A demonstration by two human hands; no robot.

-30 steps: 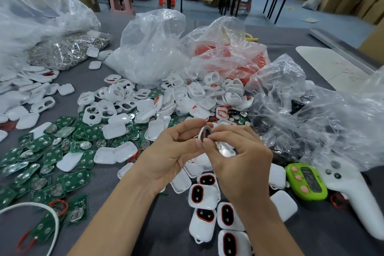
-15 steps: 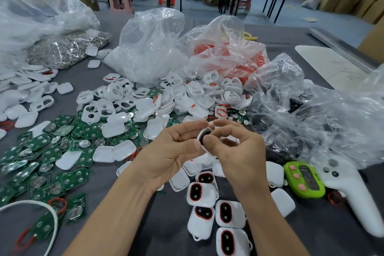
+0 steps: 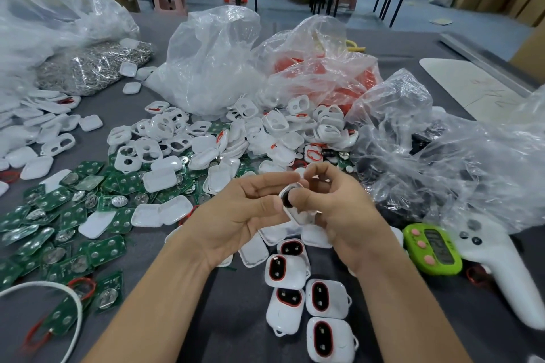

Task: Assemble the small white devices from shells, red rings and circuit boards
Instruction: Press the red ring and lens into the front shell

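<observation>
— What has changed in the last second?
— The right hand [image 3: 345,215] has turned, and its thumb now lies on the dark window of the white device [image 3: 290,205].
— And the grip?
— Both hands pinch it. The left hand [image 3: 236,215] holds its edge between thumb and fingers, above the middle of the table [image 3: 241,318].
— Where is everything else?
— From the hands, at 6 o'clock lie finished devices [image 3: 284,271]. At 9 there are circuit boards [image 3: 59,215], and at 12 loose shells [image 3: 265,132], with the bag of red rings [image 3: 321,76] beyond them. A green timer [image 3: 432,247] is at 3.
</observation>
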